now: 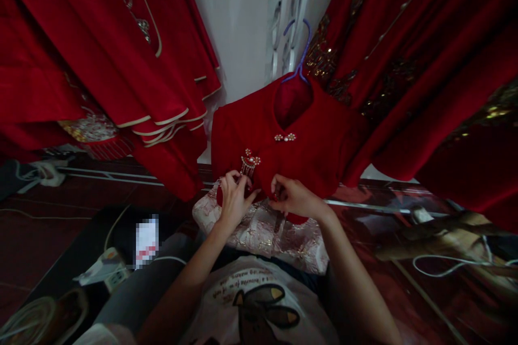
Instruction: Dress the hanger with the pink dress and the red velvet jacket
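A red garment (246,113) hangs before me on a purple hanger (300,67), its front edge draped toward my lap. At its neckline sits a jewelled clasp (285,138). To the left on the chest hangs a tasselled jewelled brooch (250,161). My left hand (234,194) is closed just below that brooch, fingers pinched at the red cloth. My right hand (293,197) is curled with thumb and fingers together near the lower front edge. Whatever lies between the fingertips of each hand is too small or hidden to name. Pinkish-white brocade (259,232) lies under the garment across my lap.
More red garments with gold trim (162,91) hang at the left, and others with sequins (404,81) at the right. A white power strip (115,269) with cables lies lower left. Wooden pieces (445,232) and a white cord (441,259) lie at the right.
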Demonstrator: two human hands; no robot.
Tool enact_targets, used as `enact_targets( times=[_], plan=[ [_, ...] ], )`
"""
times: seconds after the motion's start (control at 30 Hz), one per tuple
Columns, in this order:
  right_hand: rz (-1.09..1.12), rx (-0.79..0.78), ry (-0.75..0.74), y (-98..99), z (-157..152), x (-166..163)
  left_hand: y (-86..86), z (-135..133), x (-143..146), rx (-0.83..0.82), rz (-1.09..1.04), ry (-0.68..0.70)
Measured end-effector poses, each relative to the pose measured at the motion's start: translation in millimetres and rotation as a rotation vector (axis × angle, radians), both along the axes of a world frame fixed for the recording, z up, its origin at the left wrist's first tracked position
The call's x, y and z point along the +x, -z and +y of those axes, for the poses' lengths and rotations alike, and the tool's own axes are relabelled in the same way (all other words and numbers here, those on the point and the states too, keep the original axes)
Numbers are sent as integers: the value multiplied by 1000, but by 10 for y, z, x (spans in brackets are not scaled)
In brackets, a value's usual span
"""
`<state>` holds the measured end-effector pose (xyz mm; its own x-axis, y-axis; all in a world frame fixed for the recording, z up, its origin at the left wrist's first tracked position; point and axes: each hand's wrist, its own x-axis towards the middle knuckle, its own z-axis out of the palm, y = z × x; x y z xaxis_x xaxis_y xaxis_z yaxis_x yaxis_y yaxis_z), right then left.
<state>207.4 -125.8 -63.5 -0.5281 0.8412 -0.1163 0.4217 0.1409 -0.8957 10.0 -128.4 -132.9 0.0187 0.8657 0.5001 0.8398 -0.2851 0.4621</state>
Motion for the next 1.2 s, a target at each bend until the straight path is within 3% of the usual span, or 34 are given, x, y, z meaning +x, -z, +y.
enact_targets(
  times=[0.17,0.27,0.53,0.77,1.2],
  plan=[
    [75,160,211,393,180,-247,128,71,10,-216,-244,193],
    [115,162,242,554,259,-278,195,92,44,-292,-451,216],
    [106,218,155,532,283,-179,196,98,43,-416,-932,256],
    [95,226,155,480,280,-139,201,49,98,-474,-976,243],
    [-3,329,197,462,279,-165,220,65,117,-388,-876,201]
  ],
)
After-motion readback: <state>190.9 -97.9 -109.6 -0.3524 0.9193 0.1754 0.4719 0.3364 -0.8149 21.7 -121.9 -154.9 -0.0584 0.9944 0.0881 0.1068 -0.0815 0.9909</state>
